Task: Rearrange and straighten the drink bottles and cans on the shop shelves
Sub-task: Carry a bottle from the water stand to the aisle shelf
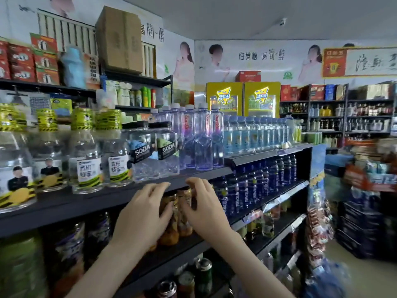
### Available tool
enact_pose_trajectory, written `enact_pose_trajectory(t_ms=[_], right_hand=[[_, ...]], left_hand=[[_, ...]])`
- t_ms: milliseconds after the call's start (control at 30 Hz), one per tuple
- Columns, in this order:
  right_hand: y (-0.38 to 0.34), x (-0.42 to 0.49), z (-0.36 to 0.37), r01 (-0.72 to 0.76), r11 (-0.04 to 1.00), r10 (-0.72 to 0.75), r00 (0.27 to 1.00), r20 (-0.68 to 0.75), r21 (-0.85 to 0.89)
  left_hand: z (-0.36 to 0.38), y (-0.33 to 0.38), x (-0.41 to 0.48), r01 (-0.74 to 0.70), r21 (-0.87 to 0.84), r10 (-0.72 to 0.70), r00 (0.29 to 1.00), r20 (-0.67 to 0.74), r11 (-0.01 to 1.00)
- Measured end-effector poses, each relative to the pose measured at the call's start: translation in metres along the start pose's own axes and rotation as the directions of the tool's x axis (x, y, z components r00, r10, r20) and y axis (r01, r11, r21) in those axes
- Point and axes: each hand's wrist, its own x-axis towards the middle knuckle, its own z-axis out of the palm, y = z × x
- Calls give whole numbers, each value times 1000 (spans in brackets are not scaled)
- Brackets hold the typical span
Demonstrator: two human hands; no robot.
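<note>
Both hands are working at the second shelf (182, 252), just under the lip of the top shelf (86, 203). The left hand (141, 214) is curling its grip round the left flank of the amber bottles (182, 220). The right hand (204, 207) is gripping the right flank, thumb in front, fingers reaching over the caps. The bottles are standing upright, long axis vertical, lying directly between the two grips and touching both; neither hand is nearer. Dark blue bottles (257, 186) are standing just beside the right hand. Judgement: the coming move is turning on pressing the pair together and squaring it to the shelf edge. Fingers are hiding the labels.
</note>
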Motion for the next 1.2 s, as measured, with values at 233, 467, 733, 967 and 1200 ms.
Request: enact_pose_trajectory(t_ms=[233, 467, 733, 967, 1200], right_hand=[[130, -14, -57, -124, 992, 125, 992, 14, -37], [231, 7, -86, -173, 984, 172, 985, -18, -53], [355, 45, -145, -305, 949, 298, 950, -89, -77], [492, 81, -227, -393, 914, 380, 916, -126, -103], [626, 144, -306, -350, 929, 342, 936, -85, -120]], left_hand=[[100, 85, 36, 18, -53, -14, 997, 75, 998], [196, 132, 101, -81, -45, 86, 988, 129, 996], [296, 212, 189, -258, -111, 269, 959, 92, 960], [389, 293, 266, -268, -121, 279, 956, 91, 956], [475, 375, 345, -112, 9, 111, 990, 82, 994]])
